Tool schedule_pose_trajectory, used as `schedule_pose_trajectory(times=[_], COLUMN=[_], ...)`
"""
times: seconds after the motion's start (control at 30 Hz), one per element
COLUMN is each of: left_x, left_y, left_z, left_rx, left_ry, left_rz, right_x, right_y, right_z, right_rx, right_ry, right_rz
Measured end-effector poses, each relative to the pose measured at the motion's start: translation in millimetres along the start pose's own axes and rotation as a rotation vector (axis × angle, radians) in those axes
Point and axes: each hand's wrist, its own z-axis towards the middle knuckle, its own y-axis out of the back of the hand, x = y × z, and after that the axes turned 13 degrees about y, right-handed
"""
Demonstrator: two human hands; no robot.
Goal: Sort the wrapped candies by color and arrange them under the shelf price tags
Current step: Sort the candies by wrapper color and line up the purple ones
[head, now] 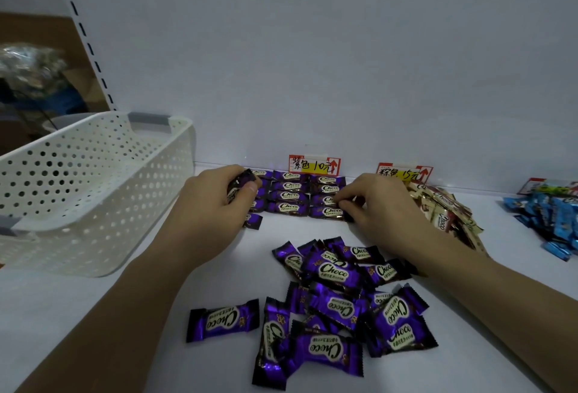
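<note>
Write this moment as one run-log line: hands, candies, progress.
left hand: grips purple candy | right hand: pinches row candy under purple tag | loose pile: not yet arranged

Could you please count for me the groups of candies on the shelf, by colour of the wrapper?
Purple Choco candies: 2 groups, the neat rows and the loose pile
Cream-and-gold candies: 1 pile
Blue candies: 1 pile
Total: 4 groups
</note>
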Motion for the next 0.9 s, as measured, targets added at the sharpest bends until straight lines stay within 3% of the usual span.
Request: schedule_pose_trajectory(times=[0.2,0.27,0.37,0.47,0.63,0.73,0.9], left_x=[-3.8,-8.2,-13.3,-14.9,-19.1,-19.0,-12.8], left_y=[1.8,1.8,2.6,4.3,9.8,8.4,9.9], left_z=[-0.8,-2.3,-5.6,-9.8,-10.8,-10.4,-5.5], left_rx=[0.039,0.192,0.570,0.695,0.603,0.548,0.208], left_ry=[-0.007,0.086,0.263,0.189,0.234,0.240,0.224], left_rz=[-0.029,-0.221,-0.606,-0.581,-0.491,-0.334,-0.233], right_x=[1.4,5.3,24.4,49.2,56.7,55.8,51.0], right_y=[-3.1,2.9,19.5,27.1,23.4,20.9,20.1], right_z=[0.4,-1.2,-3.9,-0.5,5.3,2.7,-3.5], right_rx=[-0.045,-0.108,-0.209,-0.112,-0.075,-0.078,-0.141], right_ry=[0.012,0.026,0.075,0.133,0.121,0.105,-0.020], right_rz=[-0.002,0.004,0.172,0.455,0.726,0.769,0.795])
